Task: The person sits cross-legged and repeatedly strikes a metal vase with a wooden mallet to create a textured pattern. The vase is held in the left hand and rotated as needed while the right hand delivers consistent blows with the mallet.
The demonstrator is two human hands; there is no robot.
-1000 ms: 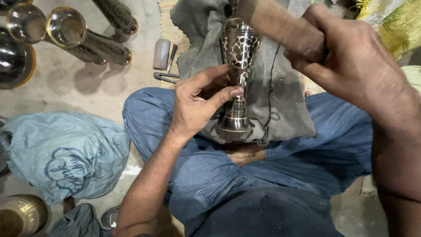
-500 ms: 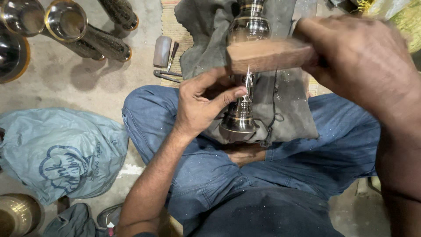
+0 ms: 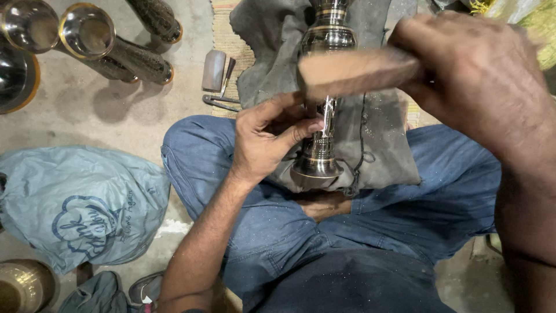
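Both hands are working: the left hand (image 3: 267, 142) is pinching a thin chisel (image 3: 329, 119) against the metal vase (image 3: 320, 104) lying on cloth in the lap, while the right hand (image 3: 469, 75) is gripping a wooden mallet (image 3: 356, 72) above. Engraving; the next blow needs squareness.

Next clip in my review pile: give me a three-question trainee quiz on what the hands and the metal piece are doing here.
1. True or false: the left hand steadies a thin tool against the stem of the metal vase.
2. Which does the right hand grip? A) a wooden block B) a pair of pliers C) a paintbrush
3. Fill in: the vase lies on a grey ____ spread over the person's lap.

Key
1. True: the fingers pinch a slim metal tool at the vase's narrow stem.
2. A: the block sits above the left hand, blurred.
3. Cloth, over the blue jeans.
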